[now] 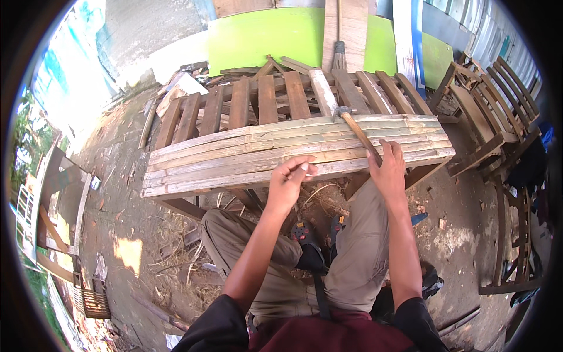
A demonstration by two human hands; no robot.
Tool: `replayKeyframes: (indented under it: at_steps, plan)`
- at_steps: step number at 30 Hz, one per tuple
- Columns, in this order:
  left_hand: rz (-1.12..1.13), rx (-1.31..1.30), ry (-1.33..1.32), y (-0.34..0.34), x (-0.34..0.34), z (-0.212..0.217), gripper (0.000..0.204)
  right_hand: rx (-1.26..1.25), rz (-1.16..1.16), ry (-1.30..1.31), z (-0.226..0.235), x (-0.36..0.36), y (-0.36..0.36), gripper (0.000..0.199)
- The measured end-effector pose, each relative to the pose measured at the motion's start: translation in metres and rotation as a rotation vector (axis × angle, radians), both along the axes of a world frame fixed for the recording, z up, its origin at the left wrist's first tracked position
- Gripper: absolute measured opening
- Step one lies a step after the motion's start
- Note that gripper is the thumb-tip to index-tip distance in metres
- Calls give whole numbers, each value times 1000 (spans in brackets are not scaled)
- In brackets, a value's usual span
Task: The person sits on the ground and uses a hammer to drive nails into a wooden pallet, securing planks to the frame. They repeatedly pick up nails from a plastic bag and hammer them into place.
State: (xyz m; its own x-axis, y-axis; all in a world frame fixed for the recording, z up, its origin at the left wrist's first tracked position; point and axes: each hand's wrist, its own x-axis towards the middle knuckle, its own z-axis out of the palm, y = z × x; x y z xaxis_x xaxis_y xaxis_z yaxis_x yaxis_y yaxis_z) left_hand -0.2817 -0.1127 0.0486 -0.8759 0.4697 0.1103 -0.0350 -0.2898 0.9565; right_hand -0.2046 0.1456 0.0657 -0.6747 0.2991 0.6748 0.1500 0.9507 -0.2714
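Observation:
In front of me is a wooden bench frame with several split bamboo strips point(270, 151) laid side by side along its near part. A hammer point(356, 130) lies slanted across the strips, its metal head away from me. The lower end of its wooden handle is between the thumb and fingers of my right hand point(388, 171), which closes loosely on it. Over the near edge of the strips, my left hand point(286, 183) has its fingers curled and thumb pressed toward them. Whatever it pinches, if anything, is too small to make out.
Wooden slats point(267, 101) with gaps form the bench's far part. Behind it lie scrap boards, a broom point(339, 56) and a green panel point(267, 41). Wooden chair frames point(478, 111) stand at right, a wooden frame point(82, 214) at left. Shavings point(176, 252) litter the ground.

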Motion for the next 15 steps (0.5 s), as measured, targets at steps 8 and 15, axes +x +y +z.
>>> replayKeyframes:
  at_steps: [8, 15]
  plan:
    - [358, -340, 245, -53, -129, 2, 21, 18, -90, -196, -31, -31, 10, 35]
    - [435, -571, 296, -41, -184, -13, 23, -34, -130, -212, -48, -36, 19, 37]
